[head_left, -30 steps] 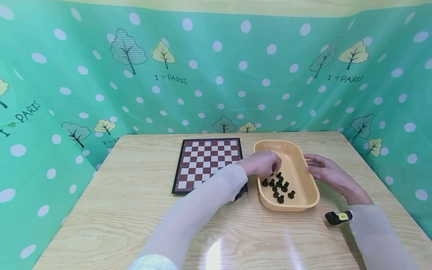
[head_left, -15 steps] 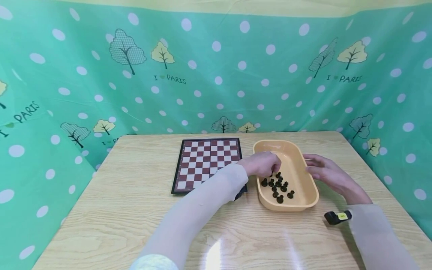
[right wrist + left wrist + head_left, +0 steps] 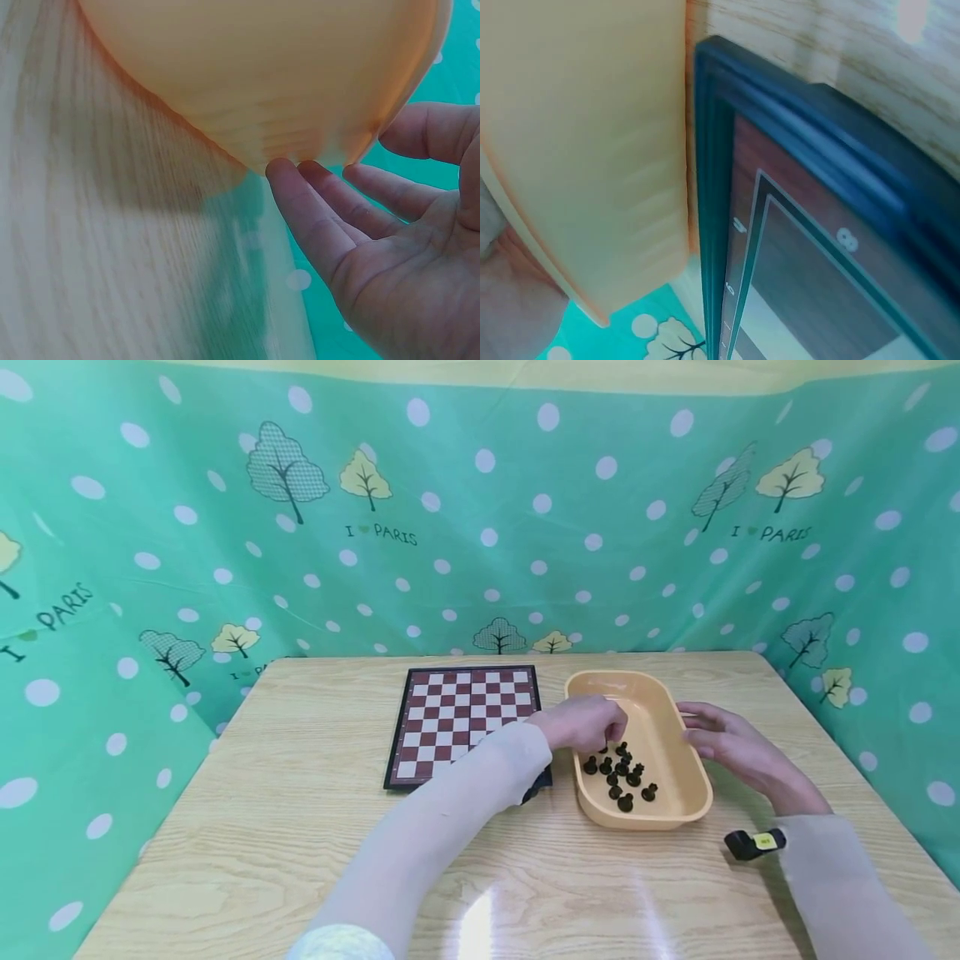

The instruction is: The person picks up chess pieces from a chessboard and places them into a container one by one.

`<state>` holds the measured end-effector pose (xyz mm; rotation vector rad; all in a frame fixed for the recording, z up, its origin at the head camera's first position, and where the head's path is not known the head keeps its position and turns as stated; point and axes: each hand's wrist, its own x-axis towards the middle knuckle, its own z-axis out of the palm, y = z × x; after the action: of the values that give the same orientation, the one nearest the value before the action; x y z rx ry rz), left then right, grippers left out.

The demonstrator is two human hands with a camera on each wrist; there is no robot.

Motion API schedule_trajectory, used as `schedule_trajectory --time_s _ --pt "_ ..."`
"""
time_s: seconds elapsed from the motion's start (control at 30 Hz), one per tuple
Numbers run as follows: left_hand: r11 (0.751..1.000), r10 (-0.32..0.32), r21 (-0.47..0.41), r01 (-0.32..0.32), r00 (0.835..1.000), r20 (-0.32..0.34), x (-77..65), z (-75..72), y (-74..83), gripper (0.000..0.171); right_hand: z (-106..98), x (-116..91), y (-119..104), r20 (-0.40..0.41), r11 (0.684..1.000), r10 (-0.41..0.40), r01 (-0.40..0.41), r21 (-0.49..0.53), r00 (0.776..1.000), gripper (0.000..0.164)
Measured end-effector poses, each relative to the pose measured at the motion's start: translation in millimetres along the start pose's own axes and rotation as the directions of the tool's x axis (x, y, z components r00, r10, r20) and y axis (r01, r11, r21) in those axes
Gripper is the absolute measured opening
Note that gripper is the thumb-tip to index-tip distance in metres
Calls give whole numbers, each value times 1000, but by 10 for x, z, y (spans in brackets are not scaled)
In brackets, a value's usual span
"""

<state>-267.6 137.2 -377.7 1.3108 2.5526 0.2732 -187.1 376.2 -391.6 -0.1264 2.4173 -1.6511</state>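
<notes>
My left hand reaches over the left rim of a peach plastic tub, fingers curled downward inside it. A dark chess piece shows right under those fingers; the fingertips are hidden, so I cannot tell whether they pinch it. Several black chess pieces lie in the near left part of the tub. On the far side, my right hand rests its fingertips against the tub's outer wall, with the thumb up by the rim in the right wrist view.
Left of the tub lies an unfolded chessboard with a black frame, partly covered by my left sleeve. In the left wrist view the board's frame stands close beside the tub wall. A polka-dot curtain hangs behind the wooden table.
</notes>
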Motion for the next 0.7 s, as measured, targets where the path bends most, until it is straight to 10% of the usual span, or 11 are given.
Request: schedule_trajectory --time_s 0.7 --pt "999 35 3 -35 998 -50 -202 -119 60 33 -18 -15 7 12 1000 10 -10 -25 1000 68"
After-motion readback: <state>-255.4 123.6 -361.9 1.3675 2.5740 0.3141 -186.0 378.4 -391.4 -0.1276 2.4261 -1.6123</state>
